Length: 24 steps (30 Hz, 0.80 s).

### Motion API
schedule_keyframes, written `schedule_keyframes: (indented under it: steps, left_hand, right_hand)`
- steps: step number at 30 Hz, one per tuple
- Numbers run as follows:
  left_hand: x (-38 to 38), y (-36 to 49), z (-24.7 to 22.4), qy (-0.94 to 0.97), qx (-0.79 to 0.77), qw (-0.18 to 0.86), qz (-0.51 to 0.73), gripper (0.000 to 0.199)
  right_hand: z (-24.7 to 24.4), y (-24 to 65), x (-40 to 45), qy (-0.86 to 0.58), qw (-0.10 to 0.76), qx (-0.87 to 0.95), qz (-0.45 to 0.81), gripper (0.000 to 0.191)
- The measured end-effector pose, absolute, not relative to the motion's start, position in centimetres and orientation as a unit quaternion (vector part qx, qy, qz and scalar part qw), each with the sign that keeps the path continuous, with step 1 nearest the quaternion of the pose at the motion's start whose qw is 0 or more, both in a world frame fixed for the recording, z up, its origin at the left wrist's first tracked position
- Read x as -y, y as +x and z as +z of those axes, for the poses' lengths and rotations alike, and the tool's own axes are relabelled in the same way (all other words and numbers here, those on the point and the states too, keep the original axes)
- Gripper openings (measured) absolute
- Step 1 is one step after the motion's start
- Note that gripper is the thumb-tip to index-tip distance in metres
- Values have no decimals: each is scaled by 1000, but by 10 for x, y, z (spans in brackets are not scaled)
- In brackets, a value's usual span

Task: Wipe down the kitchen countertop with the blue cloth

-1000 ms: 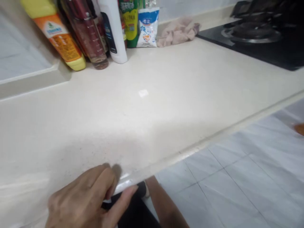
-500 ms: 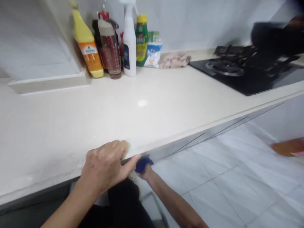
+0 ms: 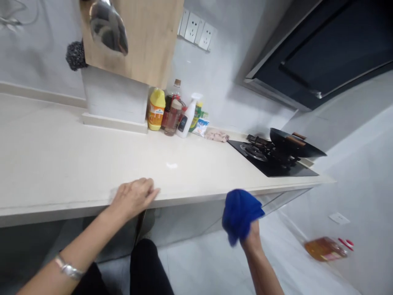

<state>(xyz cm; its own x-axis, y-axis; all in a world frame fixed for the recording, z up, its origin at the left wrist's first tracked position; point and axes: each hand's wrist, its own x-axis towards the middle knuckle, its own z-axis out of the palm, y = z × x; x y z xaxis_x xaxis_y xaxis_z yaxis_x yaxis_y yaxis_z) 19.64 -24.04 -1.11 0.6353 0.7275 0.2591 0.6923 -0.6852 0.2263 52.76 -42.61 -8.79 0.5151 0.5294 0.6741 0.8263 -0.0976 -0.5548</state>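
My right hand (image 3: 253, 237) is closed round a bunched blue cloth (image 3: 241, 213), held up in front of the countertop's front edge. The cloth covers most of the fingers. On the left, my left hand (image 3: 134, 197) rests on the front edge of the white countertop (image 3: 107, 164). Its fingers are curled on the top surface, with the thumb along the edge. A silver bracelet (image 3: 69, 268) circles the left wrist.
Against the wall stand a yellow bottle (image 3: 156, 112), a white spray bottle (image 3: 186, 119) and other containers. A crumpled pinkish cloth (image 3: 217, 135) lies beside the gas hob (image 3: 270, 164), which bears a wok (image 3: 294, 145). An oil jug (image 3: 325, 248) is on the floor, right.
My right hand has come up from low by the cabinet front with the blue cloth, moving right. The view has lifted and widened. My left hand stays at the countertop edge.
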Motion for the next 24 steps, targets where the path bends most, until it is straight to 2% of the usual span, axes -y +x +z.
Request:
schedule_keyframes:
  steps: [4,10,12,18,21,24]
  left_hand:
    - [224,125,4,864,-481,48,138,35]
    - [219,65,18,758,-636,85,117,39]
    - [220,62,18,764,-626,103,118,40]
    - [217,64,15,773,-615,121,98,41]
    - [215,64,13,769,-623,113,93,44]
    - [214,62,11,766,-627,100,106,44]
  right_hand:
    - [-60,513,369,-743,400,493,-212,46]
    - [-76,438,335,-752,329,517,-242,55]
    - [-85,411,332,-736,337,535,-242,55]
    - [-117,335,304,-665,437,572,-199,56]
    - [-125,292,287,-619,434,627,-189,58]
    - [-121,247,271,-561,397,688,-234,61]
